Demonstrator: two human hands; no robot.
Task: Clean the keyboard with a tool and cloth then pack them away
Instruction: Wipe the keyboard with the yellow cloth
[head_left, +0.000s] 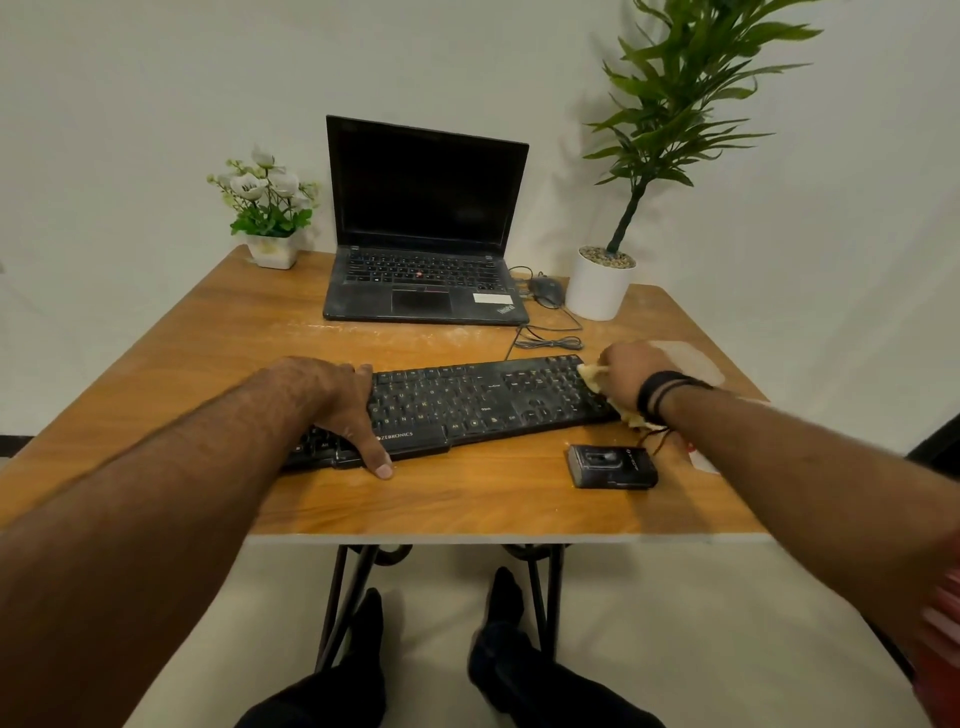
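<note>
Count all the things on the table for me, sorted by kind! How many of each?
Keyboards: 1, the black keyboard
Laptops: 1, the laptop
Mice: 1, the mouse
Potted plants: 2, the flower pot and the tall plant
Cloths: 1, the cloth
Small black cases: 1, the black case
Total: 7

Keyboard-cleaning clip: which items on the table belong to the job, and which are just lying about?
Job: keyboard, steadied by the left hand; cloth, gripped by the right hand; small black tool lying in front of the keyboard.

Lying about: laptop, mouse, flower pot, tall potted plant.
</note>
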